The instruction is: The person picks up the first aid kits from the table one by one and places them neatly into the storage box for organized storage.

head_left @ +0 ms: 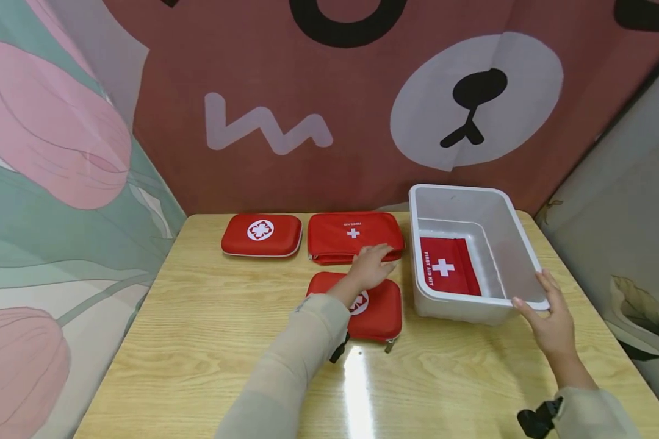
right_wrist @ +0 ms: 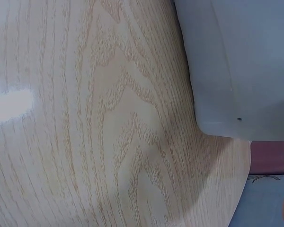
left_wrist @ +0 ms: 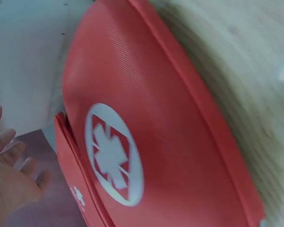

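My left hand (head_left: 370, 267) reaches over a red hard-shell case (head_left: 381, 317) with a white emblem. Its loosely spread fingers are near the front edge of a flat red first aid pouch (head_left: 329, 235); whether they touch it I cannot tell. In the left wrist view the hand (left_wrist: 9, 184) holds nothing, with the case (left_wrist: 180, 142) large in front. My right hand (head_left: 554, 323) grips the near right corner of a white plastic bin (head_left: 456, 310), thumb on the front rim and fingers along the side. Inside lies a red first aid kit pouch (head_left: 456, 283).
A smaller red case (head_left: 233, 236) with a round white emblem sits at the back left of the wooden table (head_left: 198, 341). Behind the table hangs a brown curtain (head_left: 362, 73) with a bear face. The bin stands near the table's back right corner.
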Motion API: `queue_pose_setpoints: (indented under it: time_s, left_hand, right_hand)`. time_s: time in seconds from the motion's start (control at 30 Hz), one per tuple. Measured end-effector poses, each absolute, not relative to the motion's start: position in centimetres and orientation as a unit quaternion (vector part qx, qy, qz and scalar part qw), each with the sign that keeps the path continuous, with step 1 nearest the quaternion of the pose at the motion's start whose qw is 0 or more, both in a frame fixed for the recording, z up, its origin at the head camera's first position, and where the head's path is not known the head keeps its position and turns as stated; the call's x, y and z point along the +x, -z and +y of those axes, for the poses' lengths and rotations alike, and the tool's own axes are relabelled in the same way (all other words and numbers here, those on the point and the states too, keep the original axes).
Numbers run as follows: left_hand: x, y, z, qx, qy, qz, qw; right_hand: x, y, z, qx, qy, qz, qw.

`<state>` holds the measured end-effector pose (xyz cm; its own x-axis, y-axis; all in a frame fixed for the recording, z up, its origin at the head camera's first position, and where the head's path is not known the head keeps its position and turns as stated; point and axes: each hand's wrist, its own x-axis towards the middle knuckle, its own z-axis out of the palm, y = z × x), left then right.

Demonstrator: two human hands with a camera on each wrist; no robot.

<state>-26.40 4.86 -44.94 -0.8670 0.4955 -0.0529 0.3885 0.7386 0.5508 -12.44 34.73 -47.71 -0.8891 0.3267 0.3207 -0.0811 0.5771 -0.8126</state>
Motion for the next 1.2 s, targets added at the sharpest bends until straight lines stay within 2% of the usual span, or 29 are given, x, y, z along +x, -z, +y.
queue_pose_setpoints:
  time_s: [0.23,0.53,0.83,1.2]
  left_hand:
    - [-26.2,46.0,3.0,0.250,-0.190,0.943,0.107]
    - [-26.0,47.4,1.0,0.232,-0.177,0.946,0.145]
    - [-25.7,48.2,-0.3,0.190,-0.164,0.954,0.164]
    - [-26.3,48.0,-2.1,0.110,-0.160,0.956,0.218]
  right_hand:
    - [-12.2,47.8,35.0,-0.076,-0.454,-0.859,0.224]
    - [-11.5,47.8,35.5,-0.075,-0.446,-0.863,0.225]
    - [-11.7,47.7,35.3,-0.068,-0.448,-0.862,0.226]
    - [-12.5,47.6,34.8,-0.063,-0.454,-0.857,0.234]
